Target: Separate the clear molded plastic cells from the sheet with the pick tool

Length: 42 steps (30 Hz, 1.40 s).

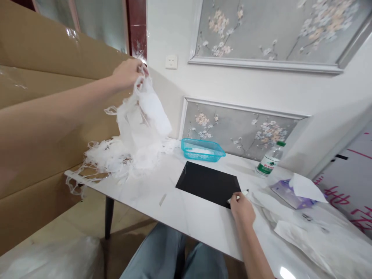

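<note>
My left hand [130,73] is raised at the left, its fingers closed on a bunch of thin white stringy scraps [139,120]. The bunch hangs down to a tangled heap of similar scraps [110,157] at the table's left end. My right hand [243,209] rests by the near right corner of a flat black mat [209,182]. Between its fingers is a slim white pen-like tool [245,192] with a dark end; its exact kind cannot be made out.
A blue plastic basket [203,157] with white pieces inside stands behind the mat. To the right are a green-capped water bottle [269,161], a purple tissue pack [290,193] and white plastic bags [316,244]. Large cardboard [43,100] borders the white table [174,217] at left.
</note>
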Each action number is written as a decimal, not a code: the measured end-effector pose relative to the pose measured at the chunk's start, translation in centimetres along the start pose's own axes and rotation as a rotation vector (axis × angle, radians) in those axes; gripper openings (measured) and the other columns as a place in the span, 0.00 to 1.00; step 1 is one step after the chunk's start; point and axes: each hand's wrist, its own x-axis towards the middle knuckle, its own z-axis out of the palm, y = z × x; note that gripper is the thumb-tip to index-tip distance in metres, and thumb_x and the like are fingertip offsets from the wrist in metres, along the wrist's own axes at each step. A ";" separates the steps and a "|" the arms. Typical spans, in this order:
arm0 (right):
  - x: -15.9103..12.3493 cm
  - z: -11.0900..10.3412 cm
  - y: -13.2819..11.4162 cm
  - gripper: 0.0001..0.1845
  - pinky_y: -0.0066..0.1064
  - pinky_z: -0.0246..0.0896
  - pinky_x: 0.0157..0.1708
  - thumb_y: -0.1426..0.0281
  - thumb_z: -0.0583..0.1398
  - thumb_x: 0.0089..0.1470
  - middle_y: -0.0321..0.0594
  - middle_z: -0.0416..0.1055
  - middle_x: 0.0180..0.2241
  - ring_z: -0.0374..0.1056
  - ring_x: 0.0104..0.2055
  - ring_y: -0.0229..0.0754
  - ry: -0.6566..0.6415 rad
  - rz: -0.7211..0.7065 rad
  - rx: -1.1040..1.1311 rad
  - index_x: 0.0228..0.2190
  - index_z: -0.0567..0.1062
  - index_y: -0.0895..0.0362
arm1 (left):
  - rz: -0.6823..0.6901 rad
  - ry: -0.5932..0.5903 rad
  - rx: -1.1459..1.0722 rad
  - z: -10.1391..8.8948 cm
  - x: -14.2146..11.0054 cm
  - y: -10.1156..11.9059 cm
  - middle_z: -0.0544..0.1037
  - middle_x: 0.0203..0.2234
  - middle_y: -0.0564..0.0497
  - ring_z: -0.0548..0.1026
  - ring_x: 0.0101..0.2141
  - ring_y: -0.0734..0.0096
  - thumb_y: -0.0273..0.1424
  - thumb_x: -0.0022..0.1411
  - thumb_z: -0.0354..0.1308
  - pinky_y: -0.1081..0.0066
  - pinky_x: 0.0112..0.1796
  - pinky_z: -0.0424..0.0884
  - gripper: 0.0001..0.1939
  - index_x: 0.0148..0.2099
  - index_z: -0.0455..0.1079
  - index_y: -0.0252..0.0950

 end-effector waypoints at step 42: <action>-2.7 -6.9 -3.8 0.10 0.24 0.52 0.19 0.73 0.51 0.35 0.35 0.62 0.18 0.56 0.18 0.31 -0.341 -0.397 1.436 0.13 0.51 0.57 | 0.373 -1.056 -0.429 30.0 -9.2 3.5 0.71 0.51 0.41 0.69 0.49 0.58 0.44 0.48 0.55 0.69 0.45 0.65 0.33 0.54 0.64 0.31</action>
